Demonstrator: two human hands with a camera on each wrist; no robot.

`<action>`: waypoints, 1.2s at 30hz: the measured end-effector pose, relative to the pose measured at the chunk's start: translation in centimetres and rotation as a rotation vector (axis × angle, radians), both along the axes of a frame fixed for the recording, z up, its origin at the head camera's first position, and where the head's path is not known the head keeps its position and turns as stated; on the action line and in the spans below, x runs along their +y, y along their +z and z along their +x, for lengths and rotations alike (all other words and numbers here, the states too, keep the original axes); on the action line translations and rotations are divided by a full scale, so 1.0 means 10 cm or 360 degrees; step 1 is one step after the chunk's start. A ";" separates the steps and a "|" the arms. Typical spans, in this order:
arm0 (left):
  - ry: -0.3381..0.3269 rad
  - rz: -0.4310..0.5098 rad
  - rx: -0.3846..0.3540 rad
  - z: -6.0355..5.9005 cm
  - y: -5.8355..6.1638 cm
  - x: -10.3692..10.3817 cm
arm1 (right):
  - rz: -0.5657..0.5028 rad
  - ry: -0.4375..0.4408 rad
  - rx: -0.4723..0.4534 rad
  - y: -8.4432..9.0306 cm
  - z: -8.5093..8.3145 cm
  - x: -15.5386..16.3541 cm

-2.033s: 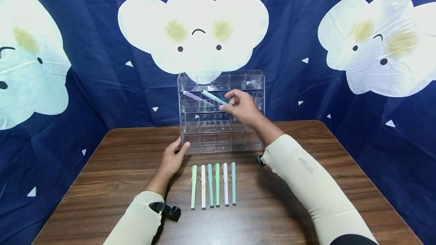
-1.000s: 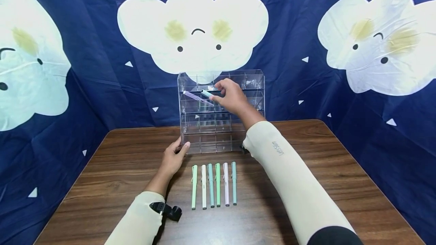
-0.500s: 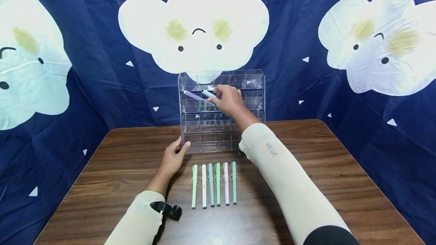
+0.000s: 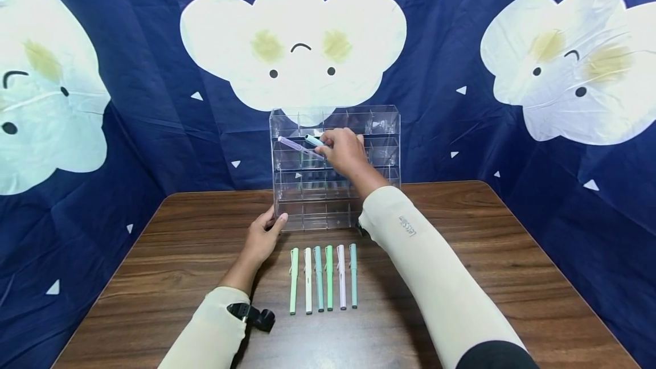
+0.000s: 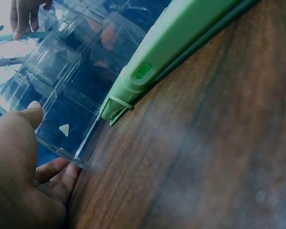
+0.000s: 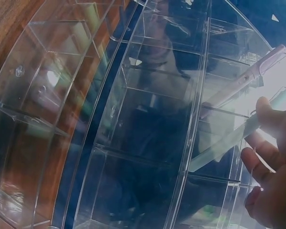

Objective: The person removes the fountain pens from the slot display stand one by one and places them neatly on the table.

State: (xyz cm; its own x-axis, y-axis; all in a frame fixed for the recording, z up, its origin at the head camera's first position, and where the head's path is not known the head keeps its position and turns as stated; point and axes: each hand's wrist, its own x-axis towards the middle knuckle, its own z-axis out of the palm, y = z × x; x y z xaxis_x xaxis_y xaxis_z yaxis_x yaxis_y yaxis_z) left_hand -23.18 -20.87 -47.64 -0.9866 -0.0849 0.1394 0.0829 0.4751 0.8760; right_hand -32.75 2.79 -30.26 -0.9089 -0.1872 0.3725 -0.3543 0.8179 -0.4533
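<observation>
My left hand (image 4: 260, 240) holds the lower left corner of a clear plastic compartment rack (image 4: 314, 222), its thumb on the front and its fingers behind the edge. At the second tier from the top, my right hand (image 4: 346, 151) pinches a light blue pen (image 4: 312, 140) between thumb and fingers. That pen lies slanted, its far end up to the left; the right wrist view shows its lower end (image 6: 205, 160) inside a compartment. Just left of it a lilac pen (image 4: 294, 144) leans at a similar slant in the same tier.
In front of the rack several pens lie side by side on the wooden table (image 4: 441, 278): a pale green pen (image 4: 294, 281), a cream pen (image 4: 308, 281), blue-green, green and pale lilac ones. A dark blue cloth (image 4: 441, 130) with cloud prints hangs behind.
My right hand has slid leftward along the light blue pen toward its upper end, then dropped slightly. The pen's upper end and my left hand have stayed in place.
</observation>
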 end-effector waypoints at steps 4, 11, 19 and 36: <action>0.0002 0.0003 0.0006 0.00 0.00 0.00 | -0.0032 -0.0007 0.0055 0.02 0.00 0.01; -0.0016 0.0022 0.0008 -0.01 0.00 0.00 | -0.0158 0.0050 0.0163 0.09 0.01 0.04; -0.0018 0.0034 0.0016 -0.02 0.00 0.02 | -0.0373 0.0148 0.0258 0.16 0.03 0.12; -0.0014 0.0015 0.0034 -0.01 0.00 0.00 | -0.0797 0.0378 0.0455 0.35 0.23 0.20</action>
